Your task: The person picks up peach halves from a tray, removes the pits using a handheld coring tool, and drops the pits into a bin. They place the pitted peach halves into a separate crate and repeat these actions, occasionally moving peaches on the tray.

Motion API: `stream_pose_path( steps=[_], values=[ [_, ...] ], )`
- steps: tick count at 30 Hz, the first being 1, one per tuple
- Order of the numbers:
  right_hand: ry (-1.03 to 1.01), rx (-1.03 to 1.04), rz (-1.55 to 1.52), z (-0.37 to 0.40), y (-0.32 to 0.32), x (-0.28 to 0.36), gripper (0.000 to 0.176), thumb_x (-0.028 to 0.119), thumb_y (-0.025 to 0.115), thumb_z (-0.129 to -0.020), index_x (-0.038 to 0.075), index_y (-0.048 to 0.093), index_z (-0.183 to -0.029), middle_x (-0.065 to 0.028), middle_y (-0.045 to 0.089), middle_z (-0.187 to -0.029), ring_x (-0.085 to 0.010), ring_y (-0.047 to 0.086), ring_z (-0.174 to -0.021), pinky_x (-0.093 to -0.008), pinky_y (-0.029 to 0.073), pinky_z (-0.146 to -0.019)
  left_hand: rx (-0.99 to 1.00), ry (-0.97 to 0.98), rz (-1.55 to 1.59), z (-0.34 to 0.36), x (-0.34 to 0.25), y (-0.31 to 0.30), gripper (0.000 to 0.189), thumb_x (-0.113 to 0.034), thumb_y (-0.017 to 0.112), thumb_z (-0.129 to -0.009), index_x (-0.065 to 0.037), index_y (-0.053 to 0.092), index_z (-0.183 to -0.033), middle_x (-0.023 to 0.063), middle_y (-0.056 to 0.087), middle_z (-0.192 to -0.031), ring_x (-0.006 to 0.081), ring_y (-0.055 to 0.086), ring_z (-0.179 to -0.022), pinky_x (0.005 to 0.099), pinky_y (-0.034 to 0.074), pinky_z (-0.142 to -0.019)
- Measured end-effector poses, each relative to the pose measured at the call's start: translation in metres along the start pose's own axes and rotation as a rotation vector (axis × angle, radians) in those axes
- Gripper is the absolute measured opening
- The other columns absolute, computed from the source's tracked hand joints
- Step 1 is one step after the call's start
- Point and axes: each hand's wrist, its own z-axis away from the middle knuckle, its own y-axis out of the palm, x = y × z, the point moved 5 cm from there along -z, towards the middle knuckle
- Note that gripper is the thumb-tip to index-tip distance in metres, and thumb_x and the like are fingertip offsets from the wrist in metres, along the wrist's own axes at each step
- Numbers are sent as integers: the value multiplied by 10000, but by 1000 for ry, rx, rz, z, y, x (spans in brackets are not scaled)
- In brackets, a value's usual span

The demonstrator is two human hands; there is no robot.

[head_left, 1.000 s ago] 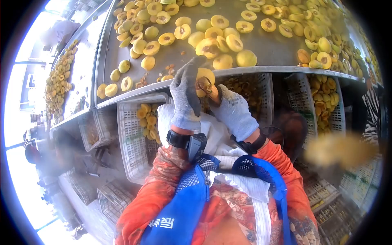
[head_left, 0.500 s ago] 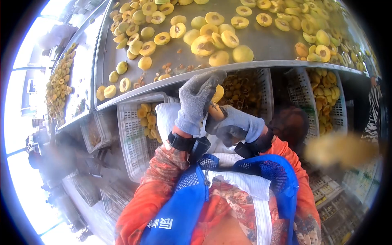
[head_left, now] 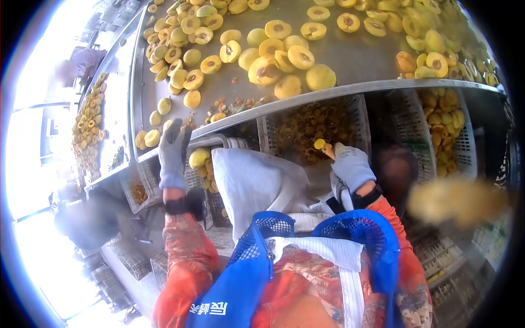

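Observation:
My left hand (head_left: 174, 153), in a grey glove, is at the table's front edge with its fingers apart and nothing visible in it. Close to its right, a yellow fruit (head_left: 199, 157) is over a crate of fruit pieces. My gloved right hand (head_left: 353, 165) is closed on a small tool with a wooden-looking handle (head_left: 328, 151); something round and yellow shows at its far end. Below that tool is a crate (head_left: 358, 123) of brownish scraps. Halved yellow fruits (head_left: 264, 70) lie cut side up and cut side down on the metal table (head_left: 350, 60).
A pale cloth (head_left: 246, 175) hangs before my body. Another crate of fruit (head_left: 465, 131) stands under the table at the right. More fruit (head_left: 90, 126) lies on a surface at the far left, near a blurred person (head_left: 85, 63). Crates (head_left: 128, 259) stand at the lower left.
My hands have moved apart: the left went left to the table edge, the right moved right with the tool. The yellow piece between them is no longer there. The cloth shows more fully.

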Motion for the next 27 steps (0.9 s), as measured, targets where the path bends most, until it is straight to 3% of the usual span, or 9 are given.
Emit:
stream_pose_path(
  steps=[3,5,7,9,12,14,18,21,27],
  values=[
    [-34,-45,-25,-5,2,-1,424,332,663,-787,32,615,-1083,-207,668,-973,-377,631,-921,-451,497,-806,179,123,-360,-33,-77,62,554,-142,682,-857,44,457,-1328,181,596,-1197,225,611,-1052,306,514,-884],
    [-52,-99,-52,0,-3,5,437,351,659,-795,39,614,-1098,-198,671,-966,-369,638,-899,-447,504,-792,349,-27,366,-65,-78,130,680,-229,731,-802,25,429,-1355,193,586,-1227,268,603,-1091,341,494,-902],
    [3,-105,-78,13,-21,17,448,378,650,-806,50,618,-1110,-191,673,-963,-363,644,-880,-448,506,-784,308,482,-600,-84,-106,176,719,-235,749,-755,11,435,-1353,218,569,-1249,309,573,-1144,366,469,-937],
    [-76,-253,-187,33,-39,26,376,319,683,-803,78,608,-1082,-182,672,-913,-359,651,-830,-431,511,-749,428,570,-622,-92,-99,209,755,-259,769,-709,10,448,-1337,246,554,-1256,341,538,-1183,393,445,-961],
    [-240,-401,-641,53,-57,32,312,239,722,-778,103,580,-1020,-198,650,-860,-371,650,-812,-417,509,-717,564,240,-562,-84,-86,207,747,-284,782,-714,5,466,-1326,236,575,-1228,311,554,-1166,379,454,-943],
    [-33,-273,-324,21,-28,7,341,279,691,-800,104,572,-1067,-185,661,-915,-373,644,-857,-425,510,-758,554,-127,-178,-82,-60,197,704,-319,797,-722,-15,509,-1288,177,622,-1159,243,594,-1084,360,464,-908],
    [77,-171,-124,9,-13,10,382,309,674,-800,103,554,-1098,-177,664,-960,-382,633,-893,-455,505,-782,618,150,135,-82,-19,196,618,-314,811,-721,-23,569,-1209,80,661,-951,180,627,-823,315,496,-745],
    [-75,-250,-191,14,-28,41,383,317,682,-794,96,555,-1080,-187,660,-952,-386,630,-888,-467,499,-777,734,-204,18,-68,-37,200,529,-123,772,-781,-7,538,-1240,66,610,-1136,124,616,-909,254,508,-782],
    [-93,-475,-311,4,-32,39,356,321,687,-787,72,567,-1011,-200,654,-894,-398,622,-867,-480,492,-753,646,-189,324,-61,-44,191,489,-65,743,-789,-8,511,-1216,86,624,-1080,183,643,-925,301,547,-781]
  ],
)
